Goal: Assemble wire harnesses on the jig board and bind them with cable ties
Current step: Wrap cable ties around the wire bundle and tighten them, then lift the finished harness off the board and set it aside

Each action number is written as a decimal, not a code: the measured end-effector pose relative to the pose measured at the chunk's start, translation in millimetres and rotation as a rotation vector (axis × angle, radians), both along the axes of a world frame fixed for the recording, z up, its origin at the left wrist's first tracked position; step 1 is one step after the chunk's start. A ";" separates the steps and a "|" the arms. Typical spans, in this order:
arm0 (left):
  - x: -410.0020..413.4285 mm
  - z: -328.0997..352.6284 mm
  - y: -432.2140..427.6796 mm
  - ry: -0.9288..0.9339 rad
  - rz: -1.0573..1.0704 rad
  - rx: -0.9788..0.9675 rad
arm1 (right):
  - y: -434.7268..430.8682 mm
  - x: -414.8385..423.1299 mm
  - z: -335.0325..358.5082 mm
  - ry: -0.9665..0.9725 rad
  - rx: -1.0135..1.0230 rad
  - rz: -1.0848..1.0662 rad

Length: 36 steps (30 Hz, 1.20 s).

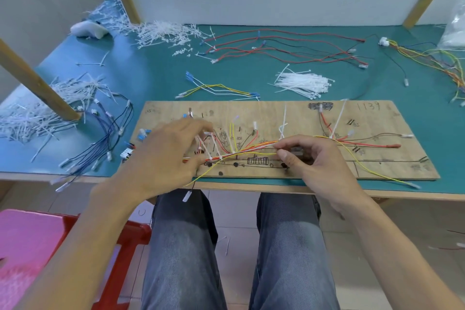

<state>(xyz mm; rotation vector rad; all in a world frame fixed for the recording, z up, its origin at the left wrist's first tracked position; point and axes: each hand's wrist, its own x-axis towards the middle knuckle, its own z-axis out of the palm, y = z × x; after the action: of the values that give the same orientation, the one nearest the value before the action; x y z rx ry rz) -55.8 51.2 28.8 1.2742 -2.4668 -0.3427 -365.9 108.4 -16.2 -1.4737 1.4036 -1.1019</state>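
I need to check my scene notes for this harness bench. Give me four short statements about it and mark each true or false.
1. The right hand pinches the wire bundle on the jig board. True.
2. The unused cable ties lie on the board. False: the cable ties lie on the teal mat behind it.
3. The board is marked 1139. True.
4. The loose red wires lie across the person's lap. False: the red wires lie on the mat, behind the board.

Faded grey-blue denim jeans (pixel 181 254), paler at the thighs; bare forearms (pixel 100 221).
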 end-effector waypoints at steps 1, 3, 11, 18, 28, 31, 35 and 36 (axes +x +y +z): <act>2.0 -3.8 1.3 -0.044 0.017 0.072 | 0.0 1.7 -0.3 0.017 -0.005 -0.003; 3.7 -11.4 1.6 -0.103 0.003 0.124 | -0.2 5.0 -0.8 0.062 -0.022 -0.003; -1.4 -19.7 -11.1 -0.329 -0.045 0.008 | -1.7 4.5 -6.0 0.142 -0.052 0.015; 14.3 -8.4 -13.4 0.027 0.010 -0.119 | -2.0 7.8 -4.3 0.215 -0.074 0.090; 28.7 26.2 -53.7 0.270 0.061 -0.216 | 2.6 2.1 -4.3 0.145 -0.075 0.064; 31.1 30.9 -61.0 0.253 0.025 -0.147 | 1.5 1.2 -6.5 0.108 -0.128 0.055; 31.2 27.5 -72.2 0.321 -0.003 -0.049 | -1.4 4.7 -6.5 0.110 -0.120 -0.003; 32.2 28.8 -77.6 0.324 -0.008 -0.025 | -1.4 6.4 -7.3 0.111 -0.117 -0.010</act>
<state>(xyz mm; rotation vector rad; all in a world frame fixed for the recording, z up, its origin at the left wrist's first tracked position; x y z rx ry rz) -23.7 -26.4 57.6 1.1018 -2.1959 -0.4784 -359.5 107.0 -23.5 -1.6354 1.4441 -1.1400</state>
